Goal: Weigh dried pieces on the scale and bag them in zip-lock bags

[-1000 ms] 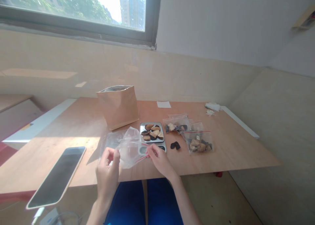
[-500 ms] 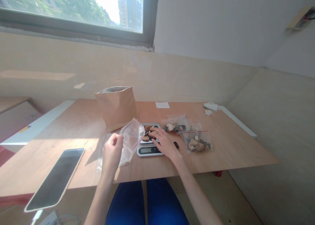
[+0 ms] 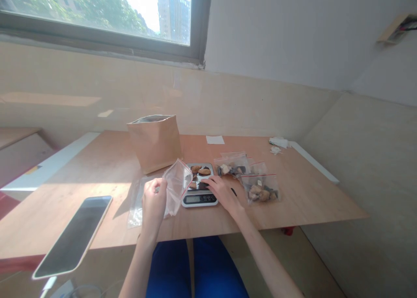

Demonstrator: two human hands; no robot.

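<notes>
My left hand (image 3: 154, 198) is closed on the edge of a clear zip bag (image 3: 177, 180) with a red seal line, its mouth gaping toward the scale. A small digital scale (image 3: 200, 203) stands right beside the bag. Several brown and dark dried chunks (image 3: 204, 171) lie on its metal plate. Over the plate's near right side reaches my right hand (image 3: 223, 194), its fingertips pinched at a dark chunk (image 3: 202, 186). Another dark piece (image 3: 233, 192) lies on the table, partly behind that hand.
Filled zip bags (image 3: 260, 190) of similar chunks lie to the right. A brown paper bag (image 3: 155, 146) stands open behind my left hand, and flat clear bags (image 3: 135, 211) lie beneath it. A phone (image 3: 73, 237) overhangs the front left edge. White paper (image 3: 215, 140) lies at the back.
My right hand has drawn back toward the plate's near right side, uncovering more chunks and the scale's display. My left hand has shifted slightly right with the zip bag.
</notes>
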